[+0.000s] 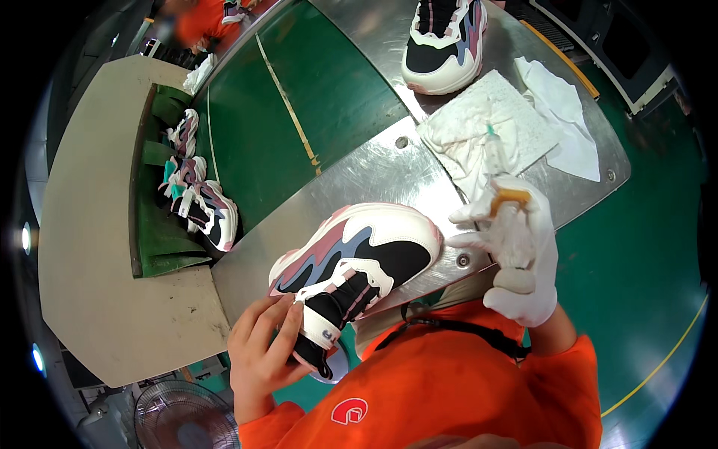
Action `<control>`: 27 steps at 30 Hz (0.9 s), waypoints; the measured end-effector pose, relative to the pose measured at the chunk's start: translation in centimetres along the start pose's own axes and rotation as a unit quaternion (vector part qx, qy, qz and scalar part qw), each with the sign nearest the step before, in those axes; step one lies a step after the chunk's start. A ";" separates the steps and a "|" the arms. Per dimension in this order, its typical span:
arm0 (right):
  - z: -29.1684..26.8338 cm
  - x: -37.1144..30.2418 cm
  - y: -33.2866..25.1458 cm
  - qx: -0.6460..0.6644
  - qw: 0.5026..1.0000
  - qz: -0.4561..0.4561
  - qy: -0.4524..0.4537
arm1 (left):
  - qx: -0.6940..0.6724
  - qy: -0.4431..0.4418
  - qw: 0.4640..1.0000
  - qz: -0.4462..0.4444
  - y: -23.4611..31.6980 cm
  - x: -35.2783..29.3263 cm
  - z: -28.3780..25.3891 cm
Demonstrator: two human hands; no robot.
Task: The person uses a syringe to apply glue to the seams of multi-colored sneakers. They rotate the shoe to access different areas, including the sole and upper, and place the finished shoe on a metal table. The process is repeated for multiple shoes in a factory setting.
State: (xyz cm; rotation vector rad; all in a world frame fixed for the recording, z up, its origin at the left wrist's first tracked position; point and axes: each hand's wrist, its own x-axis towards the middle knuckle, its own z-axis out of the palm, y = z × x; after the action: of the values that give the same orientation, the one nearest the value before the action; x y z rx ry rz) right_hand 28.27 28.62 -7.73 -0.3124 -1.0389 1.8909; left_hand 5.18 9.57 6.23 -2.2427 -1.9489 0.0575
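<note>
A white, black, pink and blue sneaker lies on its side at the metal table's near edge, its toe to the right. My bare left hand grips it by the heel and collar, fingers over the upper. To the right of the toe, my right hand wears a white glove. It is closed round a clear syringe with a green tip pointing away from me. An amber-brown band or flange shows by the index finger; the syringe's lower part is hidden or blurred.
A folded white cloth lies beyond my right hand, beside another white cloth. A second sneaker stands at the far edge. Left of the green belt, several sneakers sit in a green rack. A fan stands lower left.
</note>
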 end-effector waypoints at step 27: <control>6.3 4.2 -4.9 -0.442 0.863 -0.241 0.034 | -0.441 -0.420 0.788 0.095 -5.6 20.3 8.2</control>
State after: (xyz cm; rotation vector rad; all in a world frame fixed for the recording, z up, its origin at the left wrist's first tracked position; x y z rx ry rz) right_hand 25.26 29.76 0.69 -0.5656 -1.7088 0.8569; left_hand 1.51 31.14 0.65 -3.4821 -2.4830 0.2622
